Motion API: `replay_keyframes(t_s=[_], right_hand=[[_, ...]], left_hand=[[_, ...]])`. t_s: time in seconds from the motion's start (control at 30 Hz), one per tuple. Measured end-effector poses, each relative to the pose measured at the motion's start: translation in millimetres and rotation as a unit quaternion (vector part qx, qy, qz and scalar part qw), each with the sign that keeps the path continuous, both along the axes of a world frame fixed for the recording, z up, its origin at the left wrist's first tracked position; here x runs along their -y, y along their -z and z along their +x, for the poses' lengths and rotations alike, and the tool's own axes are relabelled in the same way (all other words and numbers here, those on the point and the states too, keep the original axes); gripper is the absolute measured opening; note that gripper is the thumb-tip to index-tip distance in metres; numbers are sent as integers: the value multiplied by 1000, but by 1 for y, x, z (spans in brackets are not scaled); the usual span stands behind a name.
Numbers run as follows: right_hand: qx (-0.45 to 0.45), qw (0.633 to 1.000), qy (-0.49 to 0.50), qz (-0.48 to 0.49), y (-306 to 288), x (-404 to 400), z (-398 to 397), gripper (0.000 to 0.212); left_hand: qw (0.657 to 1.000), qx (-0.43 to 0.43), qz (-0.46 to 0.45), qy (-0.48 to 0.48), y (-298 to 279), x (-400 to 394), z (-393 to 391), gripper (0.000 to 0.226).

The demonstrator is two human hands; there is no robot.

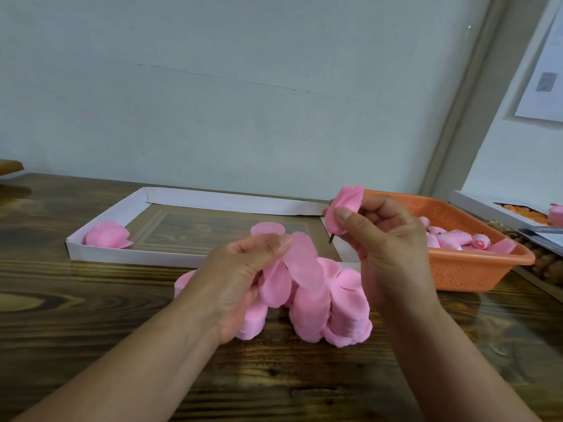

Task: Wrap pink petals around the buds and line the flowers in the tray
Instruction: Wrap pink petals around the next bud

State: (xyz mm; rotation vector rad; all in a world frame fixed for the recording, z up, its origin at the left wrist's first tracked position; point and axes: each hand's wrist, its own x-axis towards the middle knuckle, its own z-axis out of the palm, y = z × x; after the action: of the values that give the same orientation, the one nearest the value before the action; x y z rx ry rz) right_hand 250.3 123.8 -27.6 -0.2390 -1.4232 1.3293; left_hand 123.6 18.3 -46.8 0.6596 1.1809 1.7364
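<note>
Two bare arms reach over the dark wooden bench (91, 315). Between the hands lies a pile of pink petals (332, 306), stacked soft and thick on the wood. The left hand (240, 269) rests on the pile, and its grip pinches a few loose petals (298, 263) between thumb and fingers. The right hand (384, 248) is higher up. Its grip is curled round a bud wrapped in pink (345, 208), with a thin dark stem poking out below. Behind the pile sits a flat white tray (182, 257). One finished pink flower (108, 236) lies in its near left corner. To the right stands an orange basket (475, 269) holding what may be more buds, though they look blurry.
</note>
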Motion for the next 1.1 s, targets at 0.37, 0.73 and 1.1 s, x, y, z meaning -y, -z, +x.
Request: replay_keyframes(t_s=[0.37,0.73,1.1], right_hand=[[49,996,-69,-34,13,5,-15,9],[36,995,-59,-74,18,5,-19,23],[-13,998,-16,-66,12,12,-18,16]], left_hand=[[998,-17,-19,52,4,-3,2,49],[969,236,34,64,4,-6,-3,50],[929,311,136,144,2,-2,-2,60]])
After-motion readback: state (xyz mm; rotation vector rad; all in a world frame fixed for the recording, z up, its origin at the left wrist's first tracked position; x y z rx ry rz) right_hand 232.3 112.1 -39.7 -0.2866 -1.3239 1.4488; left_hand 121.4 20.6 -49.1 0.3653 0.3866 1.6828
